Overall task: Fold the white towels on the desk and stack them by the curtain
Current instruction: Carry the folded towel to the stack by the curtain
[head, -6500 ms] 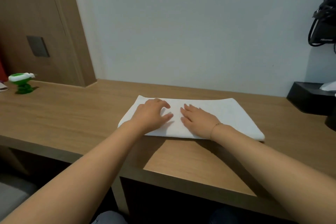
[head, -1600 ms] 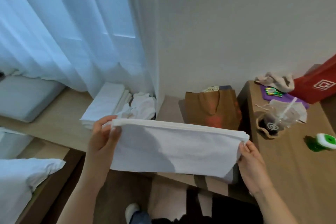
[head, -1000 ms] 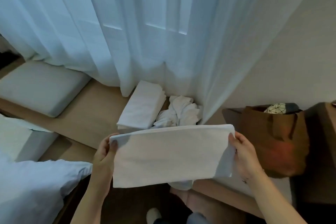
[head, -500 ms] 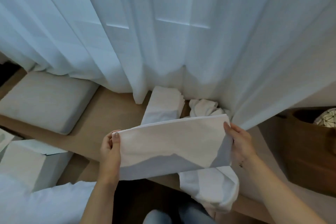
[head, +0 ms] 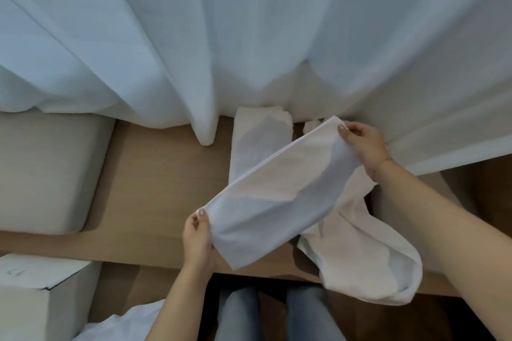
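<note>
Folded towel [head: 279, 196] stretched between left hand [head: 198, 238], right hand [head: 365, 144].

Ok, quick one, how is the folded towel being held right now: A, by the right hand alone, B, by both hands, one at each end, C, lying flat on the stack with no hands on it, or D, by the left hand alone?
B: the left hand pinches the near end of the folded towel and the right hand pinches the far end, above the stack by the curtain.

Pale grey rectangular cushion [head: 47, 171] lies at left on light wooden surface [head: 155, 174]. White cardboard box [head: 36, 299] below it, lower left. Blue jeans-clad legs [head: 238, 313] at bottom centre.
</note>
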The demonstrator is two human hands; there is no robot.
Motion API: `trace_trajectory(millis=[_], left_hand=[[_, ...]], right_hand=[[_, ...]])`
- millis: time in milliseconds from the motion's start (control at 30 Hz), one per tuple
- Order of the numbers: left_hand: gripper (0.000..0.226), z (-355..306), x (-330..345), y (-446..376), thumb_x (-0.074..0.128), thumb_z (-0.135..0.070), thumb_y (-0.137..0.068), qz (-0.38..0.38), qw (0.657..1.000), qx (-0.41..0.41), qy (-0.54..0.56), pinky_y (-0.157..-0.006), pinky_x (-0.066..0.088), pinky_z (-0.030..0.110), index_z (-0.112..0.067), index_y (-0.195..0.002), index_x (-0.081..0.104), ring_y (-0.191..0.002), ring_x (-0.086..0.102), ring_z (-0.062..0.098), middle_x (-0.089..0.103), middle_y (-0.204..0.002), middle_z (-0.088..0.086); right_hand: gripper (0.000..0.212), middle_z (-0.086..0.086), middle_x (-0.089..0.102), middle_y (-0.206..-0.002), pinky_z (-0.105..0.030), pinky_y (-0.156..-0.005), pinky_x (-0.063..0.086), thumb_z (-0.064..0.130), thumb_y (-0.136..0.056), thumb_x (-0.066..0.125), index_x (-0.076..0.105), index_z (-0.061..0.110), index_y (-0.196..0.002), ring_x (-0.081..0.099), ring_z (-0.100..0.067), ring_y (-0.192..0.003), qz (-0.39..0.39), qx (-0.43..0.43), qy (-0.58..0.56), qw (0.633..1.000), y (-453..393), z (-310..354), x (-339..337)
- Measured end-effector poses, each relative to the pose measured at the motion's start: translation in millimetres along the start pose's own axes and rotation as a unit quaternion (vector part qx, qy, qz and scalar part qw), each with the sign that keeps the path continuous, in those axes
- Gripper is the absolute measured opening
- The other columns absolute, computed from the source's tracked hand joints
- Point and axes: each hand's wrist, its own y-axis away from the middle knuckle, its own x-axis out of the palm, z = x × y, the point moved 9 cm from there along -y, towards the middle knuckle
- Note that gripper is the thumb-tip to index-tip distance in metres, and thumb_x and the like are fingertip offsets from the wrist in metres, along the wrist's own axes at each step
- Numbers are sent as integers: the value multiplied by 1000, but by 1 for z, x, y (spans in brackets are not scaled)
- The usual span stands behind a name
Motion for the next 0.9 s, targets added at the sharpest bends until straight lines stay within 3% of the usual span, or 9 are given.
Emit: trace_trajectory(millis=[100, 233, 367, 533, 633, 700, 767, 833, 900], left_hand=[[28, -39, 7, -51, 45, -34, -103, -8, 992, 70, -104, -84, 48, 35, -11, -114, 56, -101, 59, 22, 64, -114, 7], [23, -101, 39, -111, 40, -31, -103, 26, 947, 192, -257, -80, 39, 29, -18, -112, 57, -100, 55, 18, 60, -101, -5], [28, -125, 90, -173, 41, -31, -103, 82, 896, 241, -363, -82, 37, 30, -17, -119, 58, -101, 52, 17, 59, -109, -1], [30, -101, 140, -233, 44, -32, -102, 129, 891, 212, -380, -92, 44, 36, -15, -123, 56, -110, 55, 25, 57, -111, 2], [36, -77, 131, -259, 48, -38, -100, 104, 910, 174, -362, -103, 43, 42, -19, -130, 51, -116, 55, 27, 57, -110, -4], [47, -63, 113, -266, 51, -44, -96, 81, 921, 158, -348, -110, 37, 46, -25, -138, 43, -122, 52, 21, 56, -114, -12], [64, -50, 90, -258, 57, -49, -91, 49, 939, 141, -310, -114, 33, 47, -27, -146, 33, -133, 44, 17, 50, -136, -10], [73, -28, 61, -235, 61, -46, -91, -9, 968, 90, -235, -115, 30, 44, -25, -151, 25, -141, 33, 18, 32, -154, -5], [73, 13, 36, -209, 62, -42, -93, -50, 990, -29, -125, -114, 32, 41, -17, -151, 27, -139, 36, 20, 33, -155, 0]], right_hand=[[13, -6, 64, -96, -18, -75, 46, 22, -93, 63, 66, 11, -100, 57, -18, -89, -53, 50, -6, 997, -5, -44, 1], [9, -14, 64, -111, -39, -98, 48, 20, -92, 65, 64, 13, -86, 58, -26, -100, -84, 185, -63, 977, 21, -135, 23], [14, -14, 64, -109, -39, -91, 50, 17, -93, 63, 64, 5, -100, 59, -27, -97, -115, 280, -120, 945, 44, -206, 54], [25, -11, 65, -115, -35, -86, 50, 23, -95, 62, 63, 7, -114, 60, -28, -106, -135, 298, -152, 933, 47, -255, 65], [23, -11, 61, -121, -31, -87, 46, 16, -94, 61, 56, 12, -117, 57, -21, -103, -125, 243, -84, 958, 40, -248, 61], [28, -6, 56, -121, -28, -89, 43, 11, -92, 63, 53, 15, -118, 52, -16, -103, -122, 142, 22, 982, 34, -224, 56], [34, 2, 50, -122, -26, -96, 38, 10, -90, 63, 52, 16, -122, 46, -12, -111, -106, 13, 139, 985, 27, -189, 59], [32, 4, 49, -120, -14, -98, 31, 8, -90, 63, 55, 14, -120, 43, -11, -113, -44, -101, 212, 971, 13, -152, 79], [29, 2, 52, -117, -2, -91, 29, 12, -91, 64, 58, 12, -119, 45, -11, -109, 53, -144, 231, 961, -10, -130, 113]])
